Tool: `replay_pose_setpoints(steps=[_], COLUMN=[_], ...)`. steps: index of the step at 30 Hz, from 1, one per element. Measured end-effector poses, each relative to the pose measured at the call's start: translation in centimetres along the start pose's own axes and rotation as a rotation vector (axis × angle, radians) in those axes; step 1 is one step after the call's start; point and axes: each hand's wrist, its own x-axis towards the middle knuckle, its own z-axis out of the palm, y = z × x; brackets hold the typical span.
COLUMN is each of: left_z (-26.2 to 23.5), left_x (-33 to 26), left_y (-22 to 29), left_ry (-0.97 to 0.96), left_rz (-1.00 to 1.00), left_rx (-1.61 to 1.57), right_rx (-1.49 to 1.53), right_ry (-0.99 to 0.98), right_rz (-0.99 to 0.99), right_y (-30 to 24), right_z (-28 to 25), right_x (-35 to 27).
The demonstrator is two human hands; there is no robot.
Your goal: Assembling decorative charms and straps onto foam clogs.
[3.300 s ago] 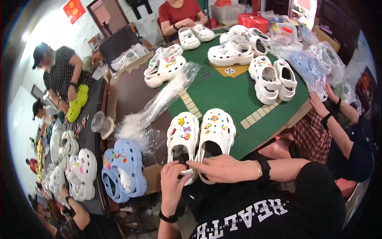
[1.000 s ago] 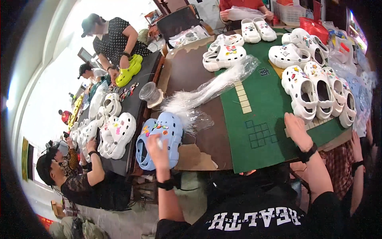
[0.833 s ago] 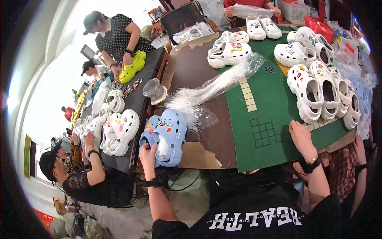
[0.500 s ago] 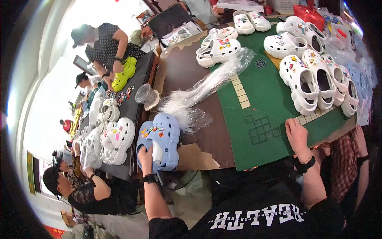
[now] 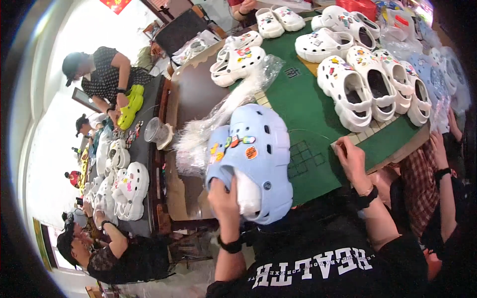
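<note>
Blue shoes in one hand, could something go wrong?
Maybe. The left hand alone lifts both light blue clogs, so one could slip loose. The clear plastic bags lie just beyond them and might get swept aside. The right hand rests at the green mat's edge.

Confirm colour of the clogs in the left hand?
Pale blue clogs with small multicoloured charms, held by the left hand; head view.

A pair of pale blue clogs is hanging lifted above the near edge of the table, the two shoes pressing side by side with toes pointing away. Small coloured charms are dotting their perforated uppers. White stuffing is showing in the heel opening of the nearer shoe, where fingers are gripping.
</note>
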Motion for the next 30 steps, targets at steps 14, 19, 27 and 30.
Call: replay_pose_setpoints(steps=[14, 19, 27, 30], left_z=[-2.2, -1.2, 0.1, -0.2], left_x=[-1.6, -3.7, -4.4, -4.3], left_y=[4.0, 3.0, 4.2, 4.2], left_ry=[-0.353, -0.389, -0.432, -0.446], left_rz=[0.015, 0.253, 0.079, 0.043], left_rx=[-0.220, -0.118, -0.213, -0.286], right_rx=[0.292, 0.537, 0.405, 0.410], right_ry=[0.146, 0.231, 0.330, 0.251], right_rz=[0.190, 0.311, 0.066, 0.108], right_y=[0.9, -2.8, -4.9, -4.0], right_z=[-1.4, -3.9, -3.9, -1.6], right_x=[0.2, 0.4, -0.1, -0.2])
